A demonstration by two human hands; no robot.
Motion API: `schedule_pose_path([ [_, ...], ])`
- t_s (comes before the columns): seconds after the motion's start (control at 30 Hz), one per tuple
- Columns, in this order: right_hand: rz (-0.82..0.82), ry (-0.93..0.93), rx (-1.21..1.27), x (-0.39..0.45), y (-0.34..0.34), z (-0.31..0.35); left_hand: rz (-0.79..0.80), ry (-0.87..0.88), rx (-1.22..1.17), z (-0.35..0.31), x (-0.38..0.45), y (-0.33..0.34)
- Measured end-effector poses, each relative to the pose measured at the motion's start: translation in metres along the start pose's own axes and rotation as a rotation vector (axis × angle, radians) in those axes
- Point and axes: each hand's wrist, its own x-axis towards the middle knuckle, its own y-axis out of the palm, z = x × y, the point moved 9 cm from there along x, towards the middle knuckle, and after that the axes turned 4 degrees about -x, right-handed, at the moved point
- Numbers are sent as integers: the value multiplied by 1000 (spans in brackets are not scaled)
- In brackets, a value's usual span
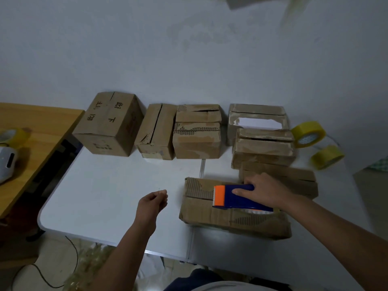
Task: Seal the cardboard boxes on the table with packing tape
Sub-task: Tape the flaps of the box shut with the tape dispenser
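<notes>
A person's right hand point(263, 191) wraps its grip around a blue tape dispenser point(241, 197) with an orange front end, thumb along the near side and fingers curled over the far side, and holds it on top of the nearest cardboard box point(226, 217). That box lies flat on the white counter point(117, 185), just right of centre, its torn top flaps showing bare corrugation. The left hand point(154, 201) hangs above the counter just left of the box, touching nothing; its grip is loosely curled and holds nothing.

Behind the right hand, a second flat box point(294, 177) lies just beyond the first, and two more worn boxes point(264, 148) sit one behind the other toward the wall; the farthest point(257, 116) shows a white strip along its top. Two rolls of yellowish tape point(308, 134) stand on edge at the counter's far right, one nearer point(327, 157) than the other.

Along the wall to the left stands a row of three boxes: a tall one with printed characters point(109, 124) at the left end, a narrower one point(155, 132) with a gaping top seam beside it, and a third point(197, 131) touching that one, its flaps torn.

Farther left, a separate wooden counter point(42, 122) carries another roll of tape point(14, 136) and a white object point(7, 162) at the frame's edge.
</notes>
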Motion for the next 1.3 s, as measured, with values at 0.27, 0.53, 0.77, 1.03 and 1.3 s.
schedule_pose_path([
  [0.27,-65,74,-23,3,10,-3,-17,4,-7,5,16,0],
  [0.53,-72,80,-76,6,19,-3,-25,-82,-19,31,28,-3],
  [0.77,-84,88,-61,5,21,-2,-29,-132,-9,48,33,4],
  [1.03,-81,101,-56,5,21,-3,84,-181,165,75,34,40],
  [1.3,-90,99,-81,5,22,-5,139,-161,582,79,36,42],
])
